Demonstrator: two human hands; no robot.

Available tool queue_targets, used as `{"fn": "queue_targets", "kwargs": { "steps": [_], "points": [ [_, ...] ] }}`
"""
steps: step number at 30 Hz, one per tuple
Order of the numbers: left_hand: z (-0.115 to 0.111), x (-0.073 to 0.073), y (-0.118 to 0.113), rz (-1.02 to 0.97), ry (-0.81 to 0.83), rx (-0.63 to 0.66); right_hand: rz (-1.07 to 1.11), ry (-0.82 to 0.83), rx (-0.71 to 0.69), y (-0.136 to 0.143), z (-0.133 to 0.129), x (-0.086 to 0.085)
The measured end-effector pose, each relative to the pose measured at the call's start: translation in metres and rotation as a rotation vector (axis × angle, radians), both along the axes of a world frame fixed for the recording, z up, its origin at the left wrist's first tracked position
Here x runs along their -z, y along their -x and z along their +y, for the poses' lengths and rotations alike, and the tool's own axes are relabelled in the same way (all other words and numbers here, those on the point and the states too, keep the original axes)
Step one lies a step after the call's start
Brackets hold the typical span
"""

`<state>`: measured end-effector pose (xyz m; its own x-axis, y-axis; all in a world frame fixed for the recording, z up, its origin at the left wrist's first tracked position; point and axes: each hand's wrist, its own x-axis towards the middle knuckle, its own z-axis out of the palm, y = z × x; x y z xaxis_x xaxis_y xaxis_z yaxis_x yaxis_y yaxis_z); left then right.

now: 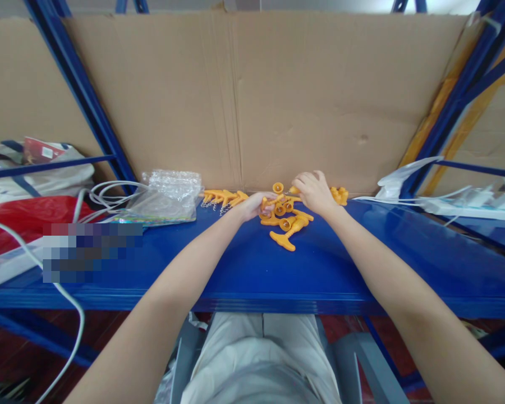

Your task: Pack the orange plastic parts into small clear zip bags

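My left hand (255, 206) is closed around a yellow plastic corkscrew part (271, 200), among a small heap of similar pieces. Just to its right, my right hand (312, 191) pinches another yellow piece (295, 189), mostly covered by the fingers. A thin metal bit shows between the two hands, too small to make out. Yellow cup-shaped parts (285, 224) with round openings lie below and between the hands. Closest to me is a yellow T-shaped handle (283, 241). Left of my left hand, several yellow corkscrew handles with metal spirals (223, 199) lie in a row.
More yellow pieces (339, 196) sit beyond my right hand. On the blue shelf (244, 275) are a clear plastic bag (168, 196) at left and a white power strip (467, 207) at right. A cardboard sheet (320, 101) stands behind; a white cable (73, 306) hangs over the front edge.
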<state>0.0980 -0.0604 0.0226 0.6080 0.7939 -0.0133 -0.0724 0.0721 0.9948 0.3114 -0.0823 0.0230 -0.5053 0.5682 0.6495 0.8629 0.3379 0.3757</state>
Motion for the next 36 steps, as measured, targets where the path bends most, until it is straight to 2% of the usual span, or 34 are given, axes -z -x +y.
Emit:
{"fn": "queue_targets", "kwargs": {
  "steps": [4,6,10,13,16,18,21,27,31,36],
  "points": [
    [0.002,-0.002,0.007,-0.068,-0.041,-0.064,0.252,-0.031,0.180,-0.026,0.003,0.001],
    [0.006,-0.003,0.008,-0.114,-0.092,-0.153,0.409,-0.050,0.298,-0.041,0.004,0.004],
    [0.023,0.000,0.010,-0.105,-0.285,-0.536,0.728,-0.062,0.527,-0.073,0.007,0.011],
    [0.041,0.008,0.018,0.056,-0.475,-0.783,0.956,0.031,0.672,-0.094,0.006,0.017],
    [0.051,0.018,0.031,0.344,-0.728,-0.930,1.134,0.208,0.789,-0.108,0.004,0.025],
    [0.052,0.021,0.041,0.554,-0.868,-0.998,1.153,0.322,0.813,-0.115,0.004,0.030],
    [0.050,0.023,0.049,0.742,-0.933,-0.969,1.109,0.433,0.803,-0.120,0.004,0.037],
    [0.047,0.020,0.048,0.836,-0.965,-0.905,0.930,0.559,0.855,-0.116,0.001,0.036],
    [0.041,0.022,0.046,0.975,-0.952,-0.817,0.862,0.568,0.904,-0.110,-0.003,0.033],
    [0.034,0.028,0.048,1.168,-0.953,-0.697,0.764,0.633,0.845,-0.103,-0.004,0.034]
  ]
}}
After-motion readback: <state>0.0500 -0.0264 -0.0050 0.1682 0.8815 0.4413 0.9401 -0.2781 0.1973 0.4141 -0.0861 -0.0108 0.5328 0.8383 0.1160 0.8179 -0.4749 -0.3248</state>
